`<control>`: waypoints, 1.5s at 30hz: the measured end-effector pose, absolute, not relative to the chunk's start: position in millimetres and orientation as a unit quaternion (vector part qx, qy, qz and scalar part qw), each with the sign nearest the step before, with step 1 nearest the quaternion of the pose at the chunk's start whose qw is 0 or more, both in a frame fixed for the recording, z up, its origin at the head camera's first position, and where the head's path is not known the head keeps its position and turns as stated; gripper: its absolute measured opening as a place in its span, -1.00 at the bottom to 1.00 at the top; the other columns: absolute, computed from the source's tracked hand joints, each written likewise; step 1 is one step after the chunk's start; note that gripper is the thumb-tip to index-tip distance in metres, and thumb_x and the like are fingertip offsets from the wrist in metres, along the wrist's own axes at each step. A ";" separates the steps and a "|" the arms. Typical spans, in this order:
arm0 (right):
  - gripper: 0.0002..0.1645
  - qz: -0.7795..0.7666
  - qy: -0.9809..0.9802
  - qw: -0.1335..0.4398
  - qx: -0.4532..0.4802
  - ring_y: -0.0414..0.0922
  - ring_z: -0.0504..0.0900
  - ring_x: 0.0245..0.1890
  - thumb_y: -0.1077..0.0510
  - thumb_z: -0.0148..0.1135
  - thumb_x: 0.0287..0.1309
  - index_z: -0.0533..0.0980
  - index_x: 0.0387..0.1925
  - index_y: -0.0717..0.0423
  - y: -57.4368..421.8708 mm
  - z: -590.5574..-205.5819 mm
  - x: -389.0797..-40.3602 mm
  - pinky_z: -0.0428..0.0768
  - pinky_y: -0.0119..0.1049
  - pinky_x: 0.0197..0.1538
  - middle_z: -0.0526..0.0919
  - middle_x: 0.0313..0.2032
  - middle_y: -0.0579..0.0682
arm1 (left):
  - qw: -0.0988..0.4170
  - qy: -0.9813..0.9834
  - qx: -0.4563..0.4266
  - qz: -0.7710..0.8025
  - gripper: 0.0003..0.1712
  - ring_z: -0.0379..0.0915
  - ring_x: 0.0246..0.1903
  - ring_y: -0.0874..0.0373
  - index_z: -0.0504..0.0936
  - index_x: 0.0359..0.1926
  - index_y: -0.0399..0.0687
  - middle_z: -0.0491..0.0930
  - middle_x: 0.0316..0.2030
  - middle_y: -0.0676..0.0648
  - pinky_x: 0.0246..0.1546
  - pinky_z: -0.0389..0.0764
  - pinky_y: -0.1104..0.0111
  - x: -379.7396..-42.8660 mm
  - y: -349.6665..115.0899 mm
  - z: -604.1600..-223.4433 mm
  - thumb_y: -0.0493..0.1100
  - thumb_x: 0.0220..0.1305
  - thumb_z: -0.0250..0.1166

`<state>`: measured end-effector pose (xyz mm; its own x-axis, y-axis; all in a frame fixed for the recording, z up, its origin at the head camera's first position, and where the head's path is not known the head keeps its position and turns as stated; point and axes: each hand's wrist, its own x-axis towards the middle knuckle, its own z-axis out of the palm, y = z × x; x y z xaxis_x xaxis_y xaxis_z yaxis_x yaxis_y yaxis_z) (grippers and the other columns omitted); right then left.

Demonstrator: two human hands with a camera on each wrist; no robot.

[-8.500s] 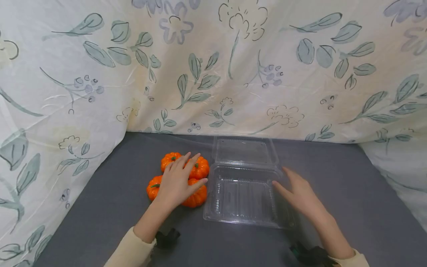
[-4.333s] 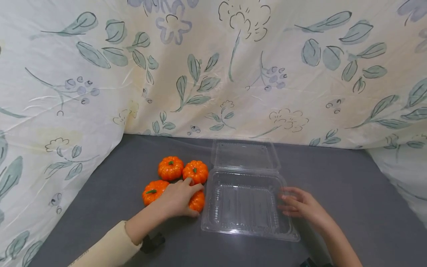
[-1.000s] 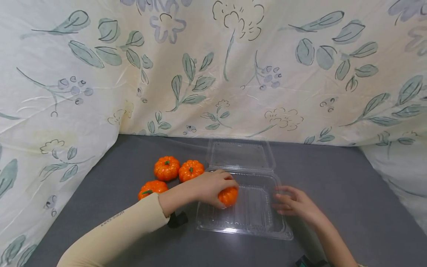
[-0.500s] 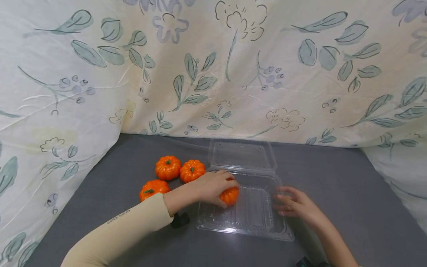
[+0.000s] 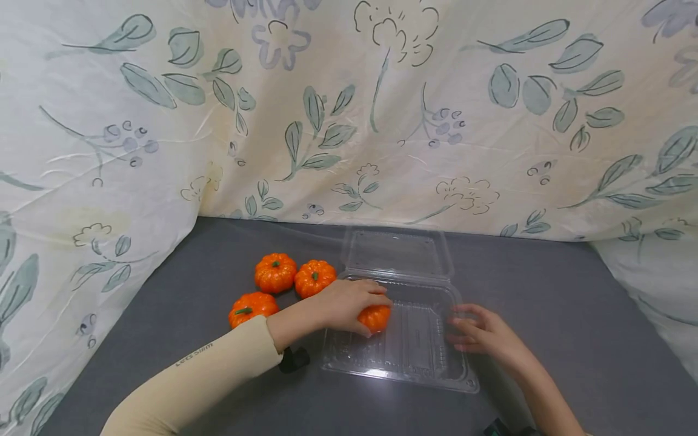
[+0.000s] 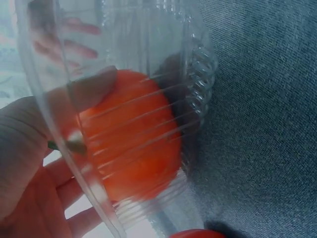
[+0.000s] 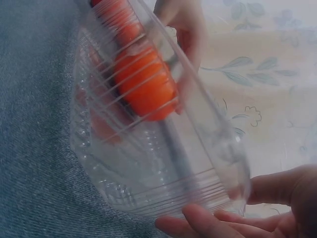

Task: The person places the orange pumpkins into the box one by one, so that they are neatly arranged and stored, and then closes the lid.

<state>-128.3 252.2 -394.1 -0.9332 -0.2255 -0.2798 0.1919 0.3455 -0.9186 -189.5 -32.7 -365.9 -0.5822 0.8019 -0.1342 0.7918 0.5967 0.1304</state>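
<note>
My left hand [image 5: 346, 301] holds a small orange pumpkin [image 5: 376, 318] inside the left part of a clear plastic clamshell container [image 5: 406, 379], fingers and thumb curled round it. In the left wrist view the same pumpkin [image 6: 141, 148] shows through the ribbed wall, its green stem toward the palm. My right hand [image 5: 493, 333] is at the container's right side; in the right wrist view its fingers [image 7: 198, 218] lie against the outer wall and the thumb reaches the rim. The lid [image 5: 395, 251] lies folded back behind the base.
Left of the container sit more pumpkins on the grey cloth: one at the back left [image 5: 275, 273], one close to the container's back-left corner [image 5: 315, 278], and one in front [image 5: 252, 309], partly behind the left sleeve [image 5: 207, 369]. A flowered curtain [image 5: 382, 121] hangs behind.
Earlier my left hand took the front-right pumpkin and carried it rightward into the container. My right hand moved to the container's side. Over the last second both hands have hardly moved.
</note>
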 end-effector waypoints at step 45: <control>-0.32 -0.561 0.801 0.206 -0.043 0.16 0.64 -0.20 0.21 -0.04 0.31 -0.05 0.24 0.58 255.1 -394.2 -125.0 0.62 -0.19 -0.20 0.33 0.04 0.59 | 0.034 0.879 0.475 0.036 -0.17 0.21 0.23 0.03 0.24 0.33 0.23 0.30 0.25 -0.05 0.08 0.42 0.18 -189.9 -40.5 -376.3 0.15 0.03 0.34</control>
